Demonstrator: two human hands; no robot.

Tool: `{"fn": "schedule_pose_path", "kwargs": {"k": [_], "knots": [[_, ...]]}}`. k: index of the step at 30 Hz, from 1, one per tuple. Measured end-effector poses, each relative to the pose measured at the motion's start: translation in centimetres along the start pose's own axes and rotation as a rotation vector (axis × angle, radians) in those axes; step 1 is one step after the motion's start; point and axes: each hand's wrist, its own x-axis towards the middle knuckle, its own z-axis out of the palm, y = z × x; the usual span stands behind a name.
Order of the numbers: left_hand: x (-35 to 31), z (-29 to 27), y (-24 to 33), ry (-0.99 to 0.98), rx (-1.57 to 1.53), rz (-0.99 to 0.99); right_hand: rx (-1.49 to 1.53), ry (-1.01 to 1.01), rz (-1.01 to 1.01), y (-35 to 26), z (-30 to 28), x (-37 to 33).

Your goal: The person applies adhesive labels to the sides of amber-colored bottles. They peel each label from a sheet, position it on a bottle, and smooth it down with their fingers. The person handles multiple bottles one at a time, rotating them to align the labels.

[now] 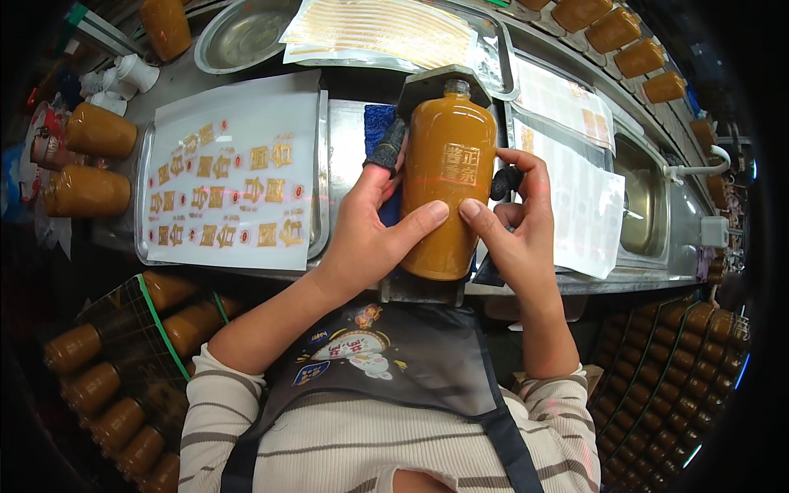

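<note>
An ochre-brown glazed bottle [423, 177] lies tilted in front of me, its uncapped clear neck [457, 87] pointing away. Across its front sits a square gold decal [460, 163] of characters. My left hand [370, 226] grips the bottle's left side, thumb pressed on the face below the decal. On the other side my right hand [522, 234] holds it too, its thumb close to the left one. Dark finger covers [386, 149] wrap fingers of both hands. Behind the bottle is a dark angled rest [408, 97], with a blue cloth [378, 123] beside it.
A metal tray [141, 226] at left carries a white sheet of gold and red decals [226, 177]. More decal sheets [378, 33] lie at the back and right [583, 214]. A metal basin [238, 37] stands back left, a sink [645, 193] right. Brown bottles [103, 130] surround the bench.
</note>
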Motion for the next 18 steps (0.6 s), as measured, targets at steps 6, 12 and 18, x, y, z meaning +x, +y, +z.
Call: {"fn": "schedule_pose_path", "kwargs": {"k": [6,12,18], "knots": [[0.0,0.1,0.5,-0.056,0.130,-0.026,0.353,0.170,0.175,3.9,-5.0,2.9],[0.1,1.0,0.2,-0.012,0.011,0.026,0.420,0.157,0.077,1.3,-4.9,2.0],[0.0,0.6,0.1,0.006,0.104,0.047,-0.425,-0.063,-0.664,-2.4,-1.8,0.4]]}}
